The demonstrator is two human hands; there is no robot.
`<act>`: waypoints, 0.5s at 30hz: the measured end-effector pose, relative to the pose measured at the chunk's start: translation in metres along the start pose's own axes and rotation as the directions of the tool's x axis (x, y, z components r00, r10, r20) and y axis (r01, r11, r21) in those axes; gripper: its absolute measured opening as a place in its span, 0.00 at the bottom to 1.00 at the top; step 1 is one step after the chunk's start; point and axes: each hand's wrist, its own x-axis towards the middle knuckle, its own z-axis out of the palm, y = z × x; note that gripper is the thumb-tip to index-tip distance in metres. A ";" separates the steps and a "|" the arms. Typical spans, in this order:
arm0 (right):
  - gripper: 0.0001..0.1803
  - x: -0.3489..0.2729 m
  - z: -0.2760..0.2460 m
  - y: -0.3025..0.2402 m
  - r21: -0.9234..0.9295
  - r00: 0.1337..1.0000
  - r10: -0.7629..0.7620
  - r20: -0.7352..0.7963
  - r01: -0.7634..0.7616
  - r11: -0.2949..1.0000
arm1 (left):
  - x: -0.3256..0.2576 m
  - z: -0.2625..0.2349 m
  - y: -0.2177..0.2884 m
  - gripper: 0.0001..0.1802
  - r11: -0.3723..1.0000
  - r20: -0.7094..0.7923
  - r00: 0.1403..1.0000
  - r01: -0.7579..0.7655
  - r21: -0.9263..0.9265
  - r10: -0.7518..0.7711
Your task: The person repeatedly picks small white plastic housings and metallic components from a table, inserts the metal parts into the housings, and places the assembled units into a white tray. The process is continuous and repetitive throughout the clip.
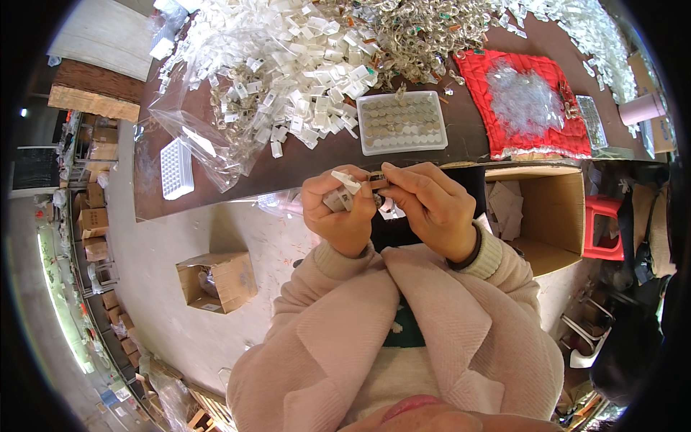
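Note:
My left hand [337, 212] holds a small white plastic tag piece [345, 180] close to my chest, just below the table's front edge. My right hand [432, 205] meets it, pinching a small dark metal ring part [377, 180] against the white piece. Both hands are closed around these parts, fingertips touching. On the brown table [288, 169] above them lies a white tray [402, 122] filled with rows of round metal pieces. A large heap of white plastic tags [288, 65] spreads over the table's left and middle.
A red cloth [504, 137] with clear plastic bits lies at the right. Metal rings [425, 36] are piled at the back. A white grid tray [176, 169] sits at the left edge. Cardboard boxes [216, 281] [547, 216] stand on the floor, and a red stool [603, 227].

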 end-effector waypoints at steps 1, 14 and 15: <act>0.20 0.000 0.002 -0.001 -0.002 1.000 -0.004 -0.014 0.004 1.000 | 0.001 0.000 -0.001 0.17 1.000 -0.015 1.000 -0.008 -0.007 0.008; 0.12 0.011 -0.009 -0.008 0.208 0.976 0.216 0.007 -0.213 0.955 | 0.008 -0.011 0.003 0.14 0.849 0.173 0.909 0.417 -0.325 -0.380; 0.11 0.012 -0.009 -0.008 0.216 0.981 0.196 0.012 -0.194 0.957 | 0.007 -0.012 0.002 0.13 0.836 0.175 0.902 0.432 -0.337 -0.395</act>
